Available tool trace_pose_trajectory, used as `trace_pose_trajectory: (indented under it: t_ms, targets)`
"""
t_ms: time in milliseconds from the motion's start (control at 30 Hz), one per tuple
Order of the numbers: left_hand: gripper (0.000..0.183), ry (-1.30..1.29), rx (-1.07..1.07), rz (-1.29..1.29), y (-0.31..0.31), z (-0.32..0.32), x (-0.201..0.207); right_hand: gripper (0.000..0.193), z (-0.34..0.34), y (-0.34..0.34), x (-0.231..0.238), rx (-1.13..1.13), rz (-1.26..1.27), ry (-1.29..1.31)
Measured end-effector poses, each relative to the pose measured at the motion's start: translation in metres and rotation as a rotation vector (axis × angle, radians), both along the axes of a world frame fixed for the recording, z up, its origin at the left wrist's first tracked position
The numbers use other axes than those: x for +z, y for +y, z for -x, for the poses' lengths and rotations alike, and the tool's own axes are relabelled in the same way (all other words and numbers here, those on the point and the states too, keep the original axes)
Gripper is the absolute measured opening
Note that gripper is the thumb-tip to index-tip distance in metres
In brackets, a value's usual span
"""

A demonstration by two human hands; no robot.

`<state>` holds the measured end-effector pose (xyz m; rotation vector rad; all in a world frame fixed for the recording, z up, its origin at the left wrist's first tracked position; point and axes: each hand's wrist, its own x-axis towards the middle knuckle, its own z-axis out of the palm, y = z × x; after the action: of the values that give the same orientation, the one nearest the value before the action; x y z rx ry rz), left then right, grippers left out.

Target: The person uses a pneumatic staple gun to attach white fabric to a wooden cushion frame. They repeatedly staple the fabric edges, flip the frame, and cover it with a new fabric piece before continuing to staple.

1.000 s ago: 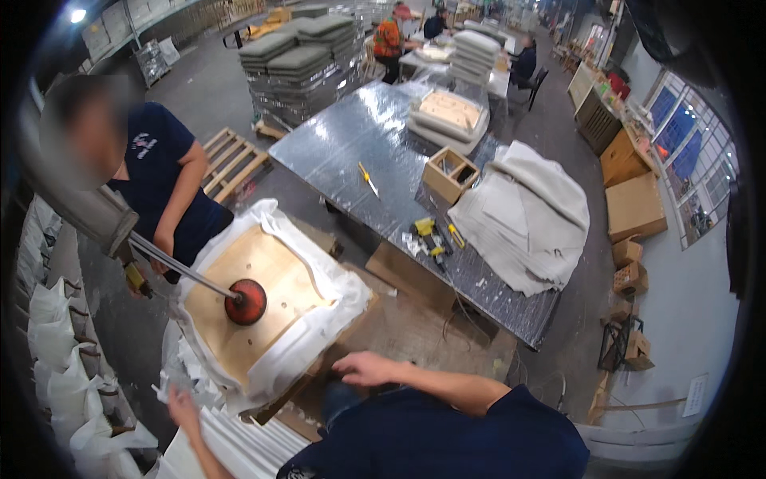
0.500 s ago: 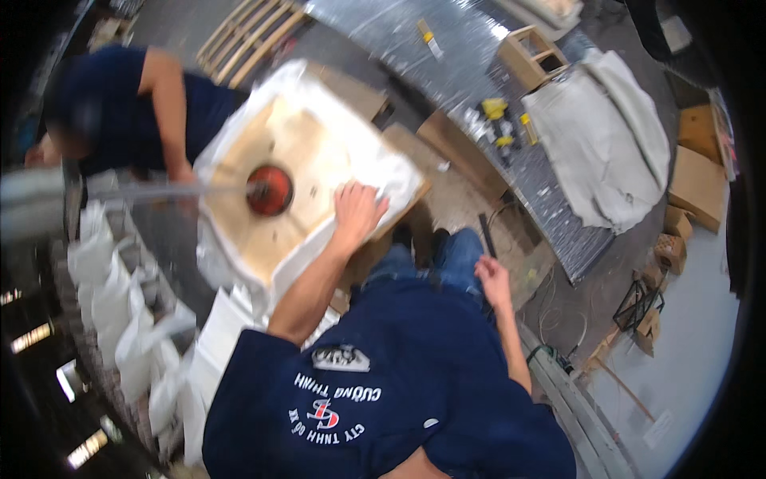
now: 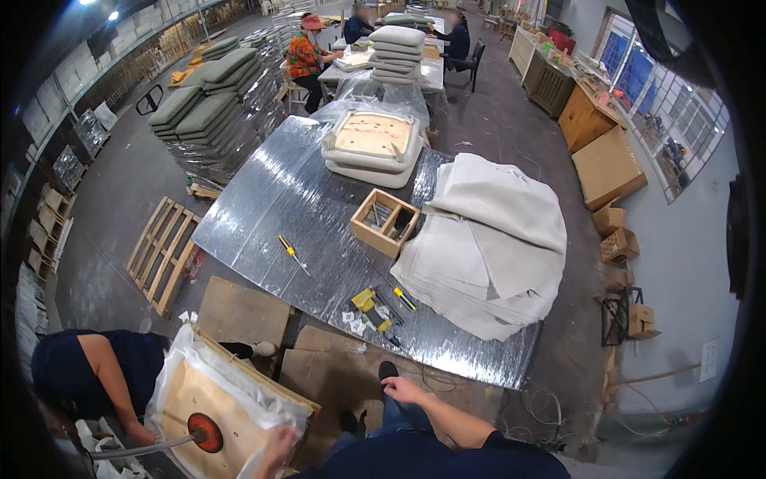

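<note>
Right hand (image 3: 403, 389) has moved from beside the thigh to over the legs — loosely parted, seemingly empty. Only the left hand (image 3: 279, 447) is at the wooden seat (image 3: 179, 403), lower left; blurred, so its grip I cannot tell. On the surface (image 3: 263, 231), a wooden box (image 3: 372, 239) holds grey sticks — and something dark.

No lettering can be read; marks on the white sign (image 3: 709, 359), lower right wall (image 3: 686, 271), are too small.

Right hand (image 3: 405, 390) half-curled, left hand (image 3: 279, 447) perhaps flat
</note>
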<state>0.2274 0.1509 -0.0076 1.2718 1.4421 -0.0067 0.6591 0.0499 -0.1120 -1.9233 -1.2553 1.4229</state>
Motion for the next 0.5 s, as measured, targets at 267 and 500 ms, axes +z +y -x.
trace_pose_trajectory:
  t_ms: [267,500]
  targets:
    - [0.052,0.349,-0.418,-0.68,-0.032,-0.159,0.025,0.071,-0.067,0.104,-0.072,-0.015,-0.019,-0.549]
    - [0.055,0.843,-0.156,-0.539,-0.026,-0.128,0.094,0.086,-0.071,0.14,-0.105,0.091,0.111,-0.397]
